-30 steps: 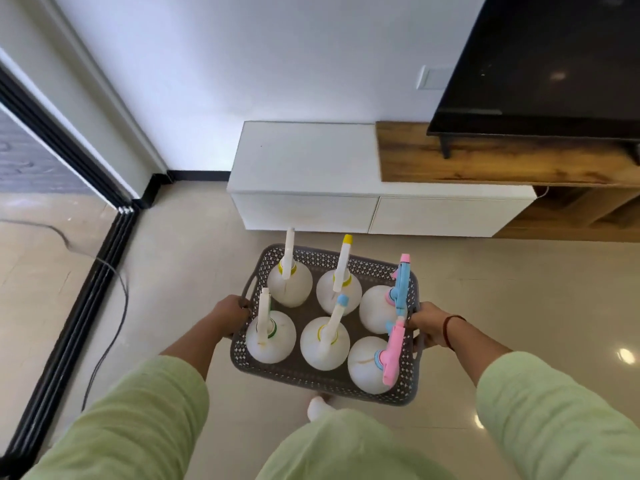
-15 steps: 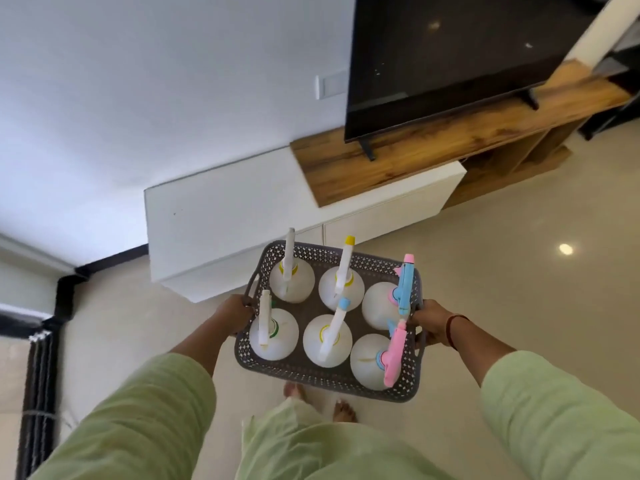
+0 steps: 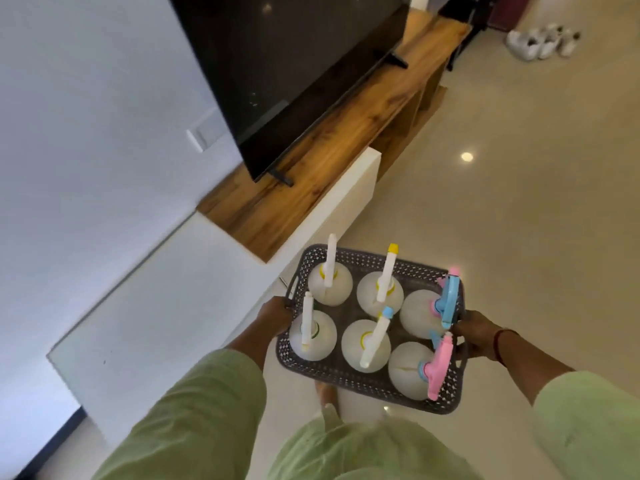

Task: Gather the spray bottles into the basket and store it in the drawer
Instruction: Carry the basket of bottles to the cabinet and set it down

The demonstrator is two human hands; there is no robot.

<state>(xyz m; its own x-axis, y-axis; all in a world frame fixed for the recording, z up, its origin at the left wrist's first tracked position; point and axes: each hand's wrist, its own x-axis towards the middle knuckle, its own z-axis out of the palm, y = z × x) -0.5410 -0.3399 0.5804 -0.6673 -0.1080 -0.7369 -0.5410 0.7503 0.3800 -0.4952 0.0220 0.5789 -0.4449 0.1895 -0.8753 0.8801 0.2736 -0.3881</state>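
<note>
I carry a grey perforated basket (image 3: 349,381) in front of me, above the floor. Several white round spray bottles stand upright in it in two rows. One at the back left has a white nozzle (image 3: 330,285); one at the right has a blue trigger (image 3: 449,301); one at the front right has a pink trigger (image 3: 437,370). My left hand (image 3: 277,315) grips the basket's left handle. My right hand (image 3: 476,339) grips the right rim. The white cabinet (image 3: 194,299) with drawer fronts lies just left of the basket; its drawers look shut.
A black television (image 3: 294,71) stands on a wooden shelf (image 3: 346,133) over the cabinet, against the white wall. Glossy beige floor tiles spread to the right. White shoes (image 3: 540,41) lie at the far top right. My bare foot (image 3: 327,393) shows under the basket.
The view has swung right and tilted, and the cabinet has come closer on the left. Both hands keep the same hold on the basket.
</note>
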